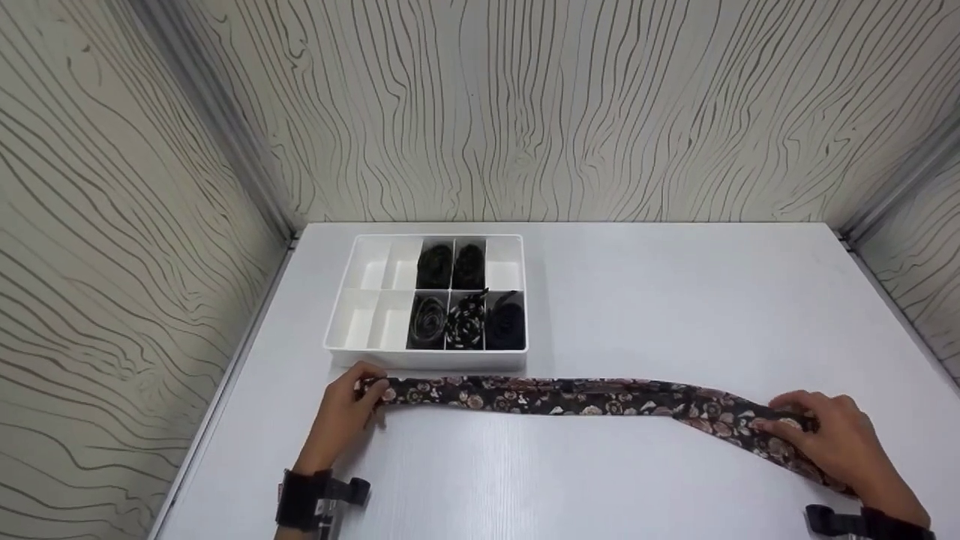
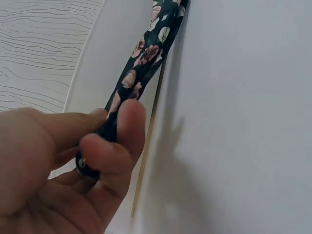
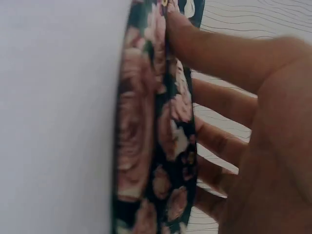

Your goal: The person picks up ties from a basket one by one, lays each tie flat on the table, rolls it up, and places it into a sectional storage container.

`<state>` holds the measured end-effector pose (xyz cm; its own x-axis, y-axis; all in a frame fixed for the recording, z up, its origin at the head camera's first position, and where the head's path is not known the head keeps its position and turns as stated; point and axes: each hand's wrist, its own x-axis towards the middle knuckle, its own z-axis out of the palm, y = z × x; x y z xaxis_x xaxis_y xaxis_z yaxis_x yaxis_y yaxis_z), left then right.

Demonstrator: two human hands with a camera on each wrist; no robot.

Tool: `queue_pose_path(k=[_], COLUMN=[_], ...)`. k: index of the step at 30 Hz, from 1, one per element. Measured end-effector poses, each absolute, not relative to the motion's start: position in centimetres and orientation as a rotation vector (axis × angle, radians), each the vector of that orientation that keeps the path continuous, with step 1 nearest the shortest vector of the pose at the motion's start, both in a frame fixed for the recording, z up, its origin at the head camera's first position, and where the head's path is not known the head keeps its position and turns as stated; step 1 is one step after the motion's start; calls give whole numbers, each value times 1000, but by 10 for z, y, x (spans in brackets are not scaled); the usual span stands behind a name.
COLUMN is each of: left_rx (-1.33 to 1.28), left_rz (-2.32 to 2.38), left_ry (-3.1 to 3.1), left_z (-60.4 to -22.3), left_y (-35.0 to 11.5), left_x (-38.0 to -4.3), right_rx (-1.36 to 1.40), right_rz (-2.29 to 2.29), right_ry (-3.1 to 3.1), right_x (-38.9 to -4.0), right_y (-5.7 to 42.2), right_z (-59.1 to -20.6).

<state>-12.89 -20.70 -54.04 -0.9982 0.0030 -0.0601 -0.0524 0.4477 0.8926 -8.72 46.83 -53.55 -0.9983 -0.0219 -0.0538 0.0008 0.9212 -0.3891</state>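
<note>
A dark necktie (image 1: 570,399) with pink and white flowers stretches sideways between the two hands, in front of a white tray. My left hand (image 1: 351,409) pinches its left end between thumb and fingers; in the left wrist view that end (image 2: 139,66) is bunched narrow at the fingertips. Near the tie's wider right part, my right hand (image 1: 832,435) grips it, thumb on the near face and fingers behind. The right wrist view shows the fabric (image 3: 165,141) folded lengthwise there. The tie bends down toward the right, its right tip partly behind the right hand.
The white divided tray (image 1: 431,360) stands beyond the tie, left of centre. Its back row holds two dark rolled ties (image 1: 435,266); three more rolls, one of them patterned (image 1: 465,322), fill front compartments. Wood-grain panels (image 1: 517,112) border the white table (image 1: 690,300).
</note>
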Motion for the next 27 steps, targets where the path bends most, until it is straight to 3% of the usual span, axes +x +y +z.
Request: queue_pose_path(k=[8,15,27], left_rx=[-163,-368,-439], left_rz=[1789,1510,1405], left_ry=[2648,2684,2785], left_z=[-529,-536,-541], left_y=[-213,-218,-218], left_x=[-131,-130,-130], right_rx=[80,88,45], right_rz=[-745,-749,-607], right_ry=[2880,2913,3073], right_x=[-82,-86,-99], right_y=[474,475,463], right_z=[-526,-530,-538])
